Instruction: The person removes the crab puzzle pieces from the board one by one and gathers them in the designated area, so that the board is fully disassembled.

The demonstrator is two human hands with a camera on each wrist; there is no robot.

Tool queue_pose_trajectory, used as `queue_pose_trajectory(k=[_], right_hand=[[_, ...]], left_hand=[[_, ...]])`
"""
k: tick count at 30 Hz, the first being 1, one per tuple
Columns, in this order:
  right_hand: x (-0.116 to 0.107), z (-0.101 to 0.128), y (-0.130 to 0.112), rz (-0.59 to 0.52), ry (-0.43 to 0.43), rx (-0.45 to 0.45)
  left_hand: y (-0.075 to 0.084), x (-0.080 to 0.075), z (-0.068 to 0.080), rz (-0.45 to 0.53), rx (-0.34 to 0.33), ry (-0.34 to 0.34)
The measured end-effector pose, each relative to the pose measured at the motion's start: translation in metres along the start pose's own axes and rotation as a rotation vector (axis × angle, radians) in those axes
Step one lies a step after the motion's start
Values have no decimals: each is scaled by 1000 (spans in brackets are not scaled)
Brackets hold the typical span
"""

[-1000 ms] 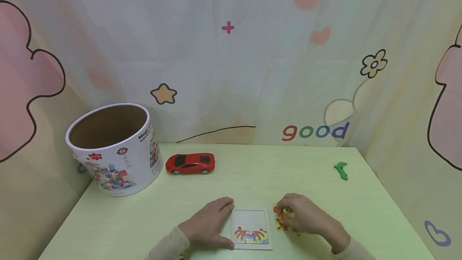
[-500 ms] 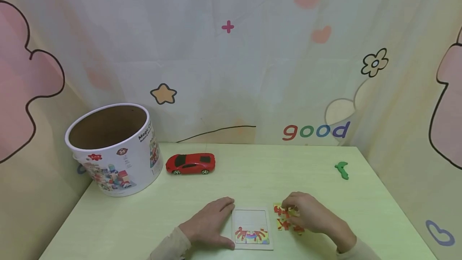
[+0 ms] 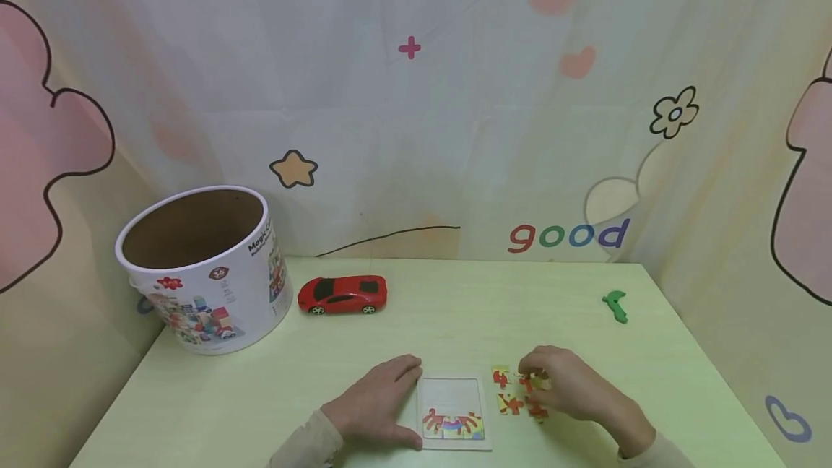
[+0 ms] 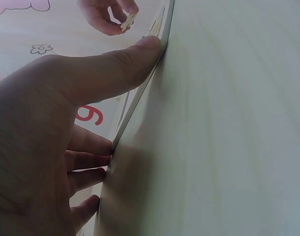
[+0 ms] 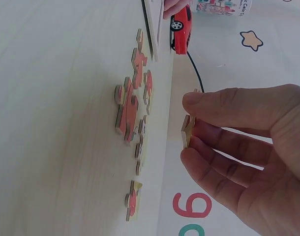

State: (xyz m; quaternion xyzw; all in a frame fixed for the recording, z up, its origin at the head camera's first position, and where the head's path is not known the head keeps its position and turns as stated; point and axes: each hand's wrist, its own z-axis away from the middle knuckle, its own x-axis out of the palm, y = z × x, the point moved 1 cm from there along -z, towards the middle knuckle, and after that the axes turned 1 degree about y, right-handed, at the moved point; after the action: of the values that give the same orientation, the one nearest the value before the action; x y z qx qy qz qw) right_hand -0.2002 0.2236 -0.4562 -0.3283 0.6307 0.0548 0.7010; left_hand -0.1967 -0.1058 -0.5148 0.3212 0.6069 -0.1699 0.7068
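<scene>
A shallow puzzle tray (image 3: 486, 410) lies flat on the table, a row of red, yellow and rainbow-coloured puzzle pieces (image 3: 452, 425) filling its lower part. My left hand (image 3: 380, 401) rests at the tray's left side; in the left wrist view its thumb (image 4: 115, 66) and fairly straight fingertips touch the tray's edge. Right of the tray, my right hand (image 3: 568, 385) pinches a puzzle piece (image 5: 188, 132) between thumb and fingers, above the table. Beneath and beside that hand lie several loose red and yellow puzzle pieces (image 3: 510, 404), partly hidden by it in the head view.
A red toy car (image 3: 343, 295) stands at the back, beside a large white bucket (image 3: 214, 295) on the left. Toward the back right lies a small green curved object (image 3: 614, 306). A printed curtain (image 3: 416, 128) hangs behind the table and along its sides.
My right hand has moved a little to the right over the loose pieces, uncovering more of those on the left. The left hand and the tray have stayed put.
</scene>
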Motion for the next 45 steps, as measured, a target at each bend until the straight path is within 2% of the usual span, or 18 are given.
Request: queue_pose_trajectory(k=[20,29,36,45], right_hand=[[0,11,12,5,26,32],[-2,15,15,34,33,15],[0,16,18,58,68,-33],[3,18,21,16,24,45]], left_hand=[[0,4,-2,-6,8,5],[1,5,-1,11,3,3],[1,2,-1,-4,-4,5],[1,0,1,4,-1,-1]])
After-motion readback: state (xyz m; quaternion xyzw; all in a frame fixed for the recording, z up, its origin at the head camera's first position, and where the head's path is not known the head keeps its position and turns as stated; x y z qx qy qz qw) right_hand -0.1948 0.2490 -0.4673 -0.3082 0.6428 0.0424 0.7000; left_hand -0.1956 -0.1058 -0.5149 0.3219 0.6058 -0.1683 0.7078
